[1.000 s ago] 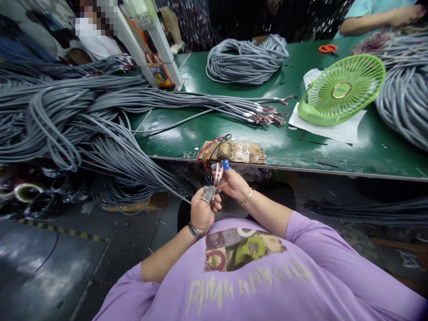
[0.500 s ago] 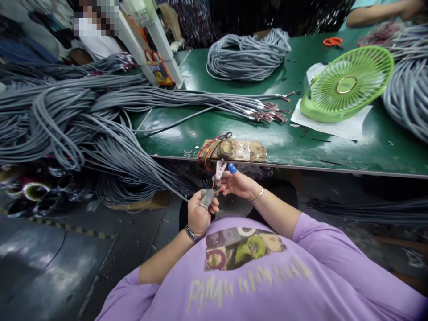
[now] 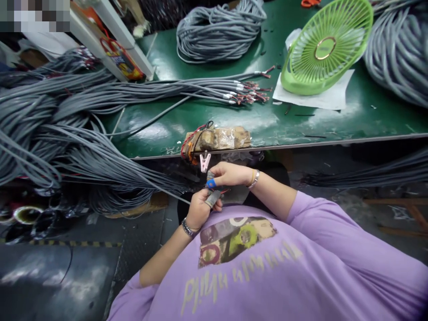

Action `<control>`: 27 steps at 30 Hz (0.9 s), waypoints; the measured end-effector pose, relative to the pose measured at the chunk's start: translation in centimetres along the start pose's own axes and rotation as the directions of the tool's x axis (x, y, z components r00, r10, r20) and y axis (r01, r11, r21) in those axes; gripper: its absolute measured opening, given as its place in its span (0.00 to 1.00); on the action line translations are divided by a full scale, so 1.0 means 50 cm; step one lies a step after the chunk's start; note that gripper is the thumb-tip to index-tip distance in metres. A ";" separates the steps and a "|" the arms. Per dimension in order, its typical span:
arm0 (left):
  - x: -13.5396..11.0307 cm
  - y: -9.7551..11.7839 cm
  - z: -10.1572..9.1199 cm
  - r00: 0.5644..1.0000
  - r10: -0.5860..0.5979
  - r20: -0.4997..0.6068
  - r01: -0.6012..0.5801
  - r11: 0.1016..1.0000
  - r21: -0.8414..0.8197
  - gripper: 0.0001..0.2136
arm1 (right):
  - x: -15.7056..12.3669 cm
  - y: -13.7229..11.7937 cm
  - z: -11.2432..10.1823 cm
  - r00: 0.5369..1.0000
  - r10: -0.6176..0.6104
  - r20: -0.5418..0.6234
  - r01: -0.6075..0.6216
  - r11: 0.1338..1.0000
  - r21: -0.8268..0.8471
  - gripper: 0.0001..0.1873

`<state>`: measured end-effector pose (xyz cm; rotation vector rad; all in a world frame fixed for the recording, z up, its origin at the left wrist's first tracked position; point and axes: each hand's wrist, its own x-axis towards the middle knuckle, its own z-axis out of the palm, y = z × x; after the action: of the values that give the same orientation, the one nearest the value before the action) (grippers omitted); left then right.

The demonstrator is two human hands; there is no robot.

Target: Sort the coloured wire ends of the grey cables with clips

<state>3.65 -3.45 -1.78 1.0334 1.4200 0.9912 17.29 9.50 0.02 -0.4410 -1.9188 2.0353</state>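
Observation:
My left hand (image 3: 199,208) is closed around the end of a grey cable (image 3: 179,196) in front of my shirt. Its thumb wears a grey wrap. A few thin coloured wires (image 3: 225,191) stick out between the hands, mostly hidden by the fingers. My right hand (image 3: 228,174), with a blue cover on the thumb, is closed and pinches at those wires just above the left hand. A pale pink clothespin (image 3: 205,163) hangs at the table edge, slightly beyond the right hand's fingers.
Bundled grey cables (image 3: 133,96) lie across the green table (image 3: 267,127), their stripped ends pointing right. A taped wooden block (image 3: 230,137) sits at the front edge. Farther back are a cable coil (image 3: 217,33), a green fan (image 3: 326,49) and orange-handled scissors (image 3: 310,3).
My right hand has come down and left from beside the clothespin onto the wires, its thumb now bent over them. My left hand keeps the cable. The view has shifted, moving the table up and left.

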 end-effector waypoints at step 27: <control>0.015 -0.002 0.011 0.964 0.041 -0.262 -0.119 0.951 -0.287 0.14 | -0.001 0.032 0.061 0.918 0.087 -0.388 0.020 0.965 0.263 0.18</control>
<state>4.13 -2.76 -2.13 0.7626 1.3828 1.3929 16.01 6.62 -1.41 -0.7562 -1.3903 1.9951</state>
